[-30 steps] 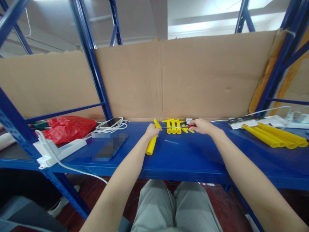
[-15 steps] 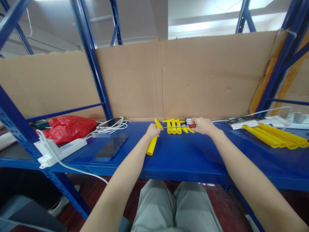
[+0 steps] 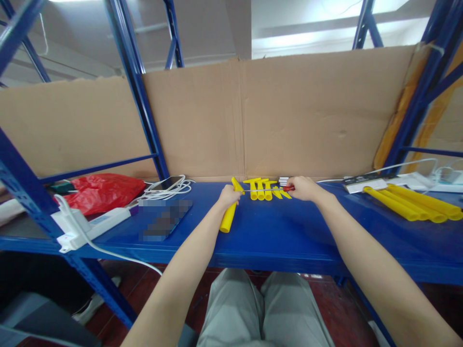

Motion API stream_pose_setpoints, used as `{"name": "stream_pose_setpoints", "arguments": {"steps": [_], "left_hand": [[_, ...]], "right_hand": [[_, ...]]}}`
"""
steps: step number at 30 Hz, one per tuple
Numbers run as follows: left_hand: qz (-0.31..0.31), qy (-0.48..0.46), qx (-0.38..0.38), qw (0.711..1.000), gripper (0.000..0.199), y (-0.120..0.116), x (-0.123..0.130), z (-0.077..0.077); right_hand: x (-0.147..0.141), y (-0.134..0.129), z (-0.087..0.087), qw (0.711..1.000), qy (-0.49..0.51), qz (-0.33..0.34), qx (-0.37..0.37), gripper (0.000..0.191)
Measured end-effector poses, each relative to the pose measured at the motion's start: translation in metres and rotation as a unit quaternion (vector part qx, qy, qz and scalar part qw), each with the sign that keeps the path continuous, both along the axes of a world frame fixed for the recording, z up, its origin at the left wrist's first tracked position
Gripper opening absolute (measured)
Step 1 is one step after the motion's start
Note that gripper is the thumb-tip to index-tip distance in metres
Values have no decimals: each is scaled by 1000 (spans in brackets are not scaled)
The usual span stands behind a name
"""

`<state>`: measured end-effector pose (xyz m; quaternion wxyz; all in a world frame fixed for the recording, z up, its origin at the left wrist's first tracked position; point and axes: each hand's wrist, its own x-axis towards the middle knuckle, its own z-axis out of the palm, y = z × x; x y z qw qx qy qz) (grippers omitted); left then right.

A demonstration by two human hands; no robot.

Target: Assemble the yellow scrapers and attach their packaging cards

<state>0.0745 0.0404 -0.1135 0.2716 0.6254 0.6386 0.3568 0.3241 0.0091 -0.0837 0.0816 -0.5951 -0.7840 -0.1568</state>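
Observation:
My left hand is wrapped round a yellow tube with a narrower angled top, tilted over the blue shelf. My right hand grips the red handle of a screwdriver. Its thin metal shaft runs level to the left, and the tip meets the upper part of the tube by my left fingers. Behind and below the shaft, several yellow T-shaped pieces stand in a row. Small yellow parts lie near the screwdriver handle, with small white pieces behind it.
Several yellow tubes lie at the right beside a black and white box. On the left are a red plastic bag, a white power strip, coiled white cable and a dark flat object. Cardboard stands behind.

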Motion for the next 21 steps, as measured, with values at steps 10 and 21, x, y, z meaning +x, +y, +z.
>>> {"name": "stream_pose_setpoints", "arguments": {"steps": [10, 21], "left_hand": [[4, -26, 2, 1000, 23, -1, 1, 1], [-3, -27, 2, 1000, 23, -4, 2, 2]], "right_hand": [[-8, -5, -1, 999, -4, -31, 23, 23], [-6, -3, -1, 1000, 15, -3, 23, 21]]}}
